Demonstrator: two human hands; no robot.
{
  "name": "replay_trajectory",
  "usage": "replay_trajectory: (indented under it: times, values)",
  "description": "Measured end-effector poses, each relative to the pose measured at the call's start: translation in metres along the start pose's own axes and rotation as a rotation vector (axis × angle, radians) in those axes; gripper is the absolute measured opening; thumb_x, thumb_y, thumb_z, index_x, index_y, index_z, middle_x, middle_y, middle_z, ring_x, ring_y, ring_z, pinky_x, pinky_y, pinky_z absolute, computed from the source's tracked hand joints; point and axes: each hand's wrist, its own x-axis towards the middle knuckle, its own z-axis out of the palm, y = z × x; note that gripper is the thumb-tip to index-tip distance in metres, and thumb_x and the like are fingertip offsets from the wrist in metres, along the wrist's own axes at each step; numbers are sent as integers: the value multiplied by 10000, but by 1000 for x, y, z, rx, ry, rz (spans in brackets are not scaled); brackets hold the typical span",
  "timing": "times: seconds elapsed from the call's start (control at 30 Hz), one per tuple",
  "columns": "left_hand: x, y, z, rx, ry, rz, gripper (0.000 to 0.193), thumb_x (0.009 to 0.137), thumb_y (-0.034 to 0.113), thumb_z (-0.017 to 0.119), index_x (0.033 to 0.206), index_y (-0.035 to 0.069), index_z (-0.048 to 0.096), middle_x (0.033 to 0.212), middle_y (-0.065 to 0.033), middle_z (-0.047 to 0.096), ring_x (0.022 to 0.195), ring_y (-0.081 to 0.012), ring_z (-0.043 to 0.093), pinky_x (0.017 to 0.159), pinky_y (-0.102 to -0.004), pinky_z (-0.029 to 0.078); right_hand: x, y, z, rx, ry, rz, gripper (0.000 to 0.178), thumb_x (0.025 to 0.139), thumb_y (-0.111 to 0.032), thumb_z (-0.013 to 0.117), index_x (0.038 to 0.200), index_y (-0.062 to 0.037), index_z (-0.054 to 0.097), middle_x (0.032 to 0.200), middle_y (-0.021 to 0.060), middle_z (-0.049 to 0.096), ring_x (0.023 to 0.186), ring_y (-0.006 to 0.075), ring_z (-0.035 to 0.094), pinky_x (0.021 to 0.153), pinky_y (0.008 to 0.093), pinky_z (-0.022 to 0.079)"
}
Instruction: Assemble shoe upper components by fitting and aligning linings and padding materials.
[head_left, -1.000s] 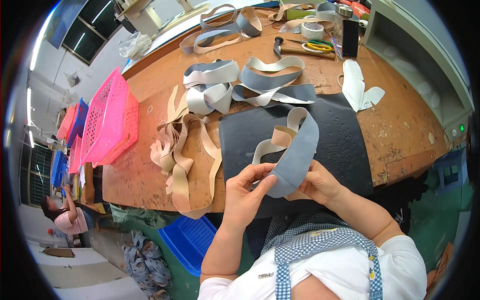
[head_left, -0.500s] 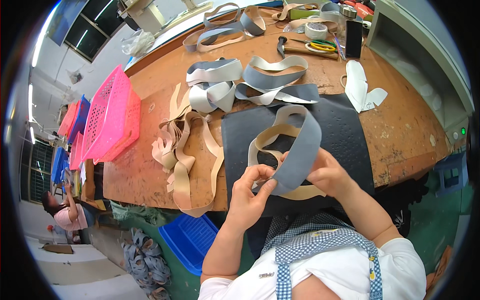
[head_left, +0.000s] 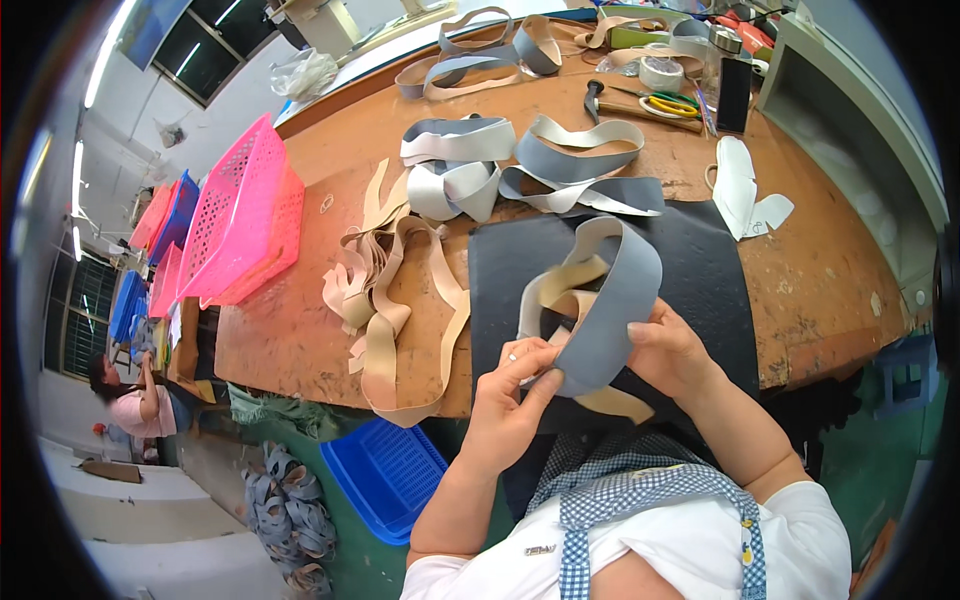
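Above a black mat [head_left: 700,260] on the wooden table, both my hands hold a looped strip [head_left: 610,320], grey-blue outside and pale inside. My left hand [head_left: 515,400] pinches its lower left edge between thumb and fingers. My right hand [head_left: 672,352] grips the right side, the thumb on the grey face and the other fingers partly hidden behind it. A beige strip [head_left: 615,403] passes through and under the loop, and its end sticks out below. To the left lie several loose beige strips [head_left: 385,350]. Past the mat rest more grey and white looped strips [head_left: 575,150].
A pink basket [head_left: 245,225] stands at the table's left edge. Toward the back right are a hammer [head_left: 640,108], scissors [head_left: 672,104], a phone [head_left: 734,95] and white pattern pieces [head_left: 738,185]. A blue basket [head_left: 385,480] sits below the front edge. Someone in pink [head_left: 140,400] is far left.
The loop has turned slightly and sits a little lower in my hands. The beige strip has shifted, with its end now showing below. The whole view has moved a little to the left.
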Motion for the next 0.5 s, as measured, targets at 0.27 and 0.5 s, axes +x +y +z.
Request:
replay_trajectory:
  times: [0.27, 0.5]
  values:
    - [-4, -5, -11, -86, -79, -139, 225, 897, -16, 663, 1118, -55, 684, 1042, -42, 609, 1078, -159, 494, 965, -298, 378, 13, -4, 21, -100, 102, 49, 399, 869, -145, 725, 1224, -17, 596, 1125, 90, 674, 1048, 187, 637, 960, 368, 483]
    - [0, 0, -13, 16, -56, -71, 200, 876, 48, 700, 1065, -20, 708, 896, -30, 599, 942, -155, 479, 792, -272, 421, 16, -3, 26, -309, 216, -83, 390, 807, -66, 772, 1164, -8, 627, 1053, 90, 698, 978, 174, 660, 913, 351, 505]
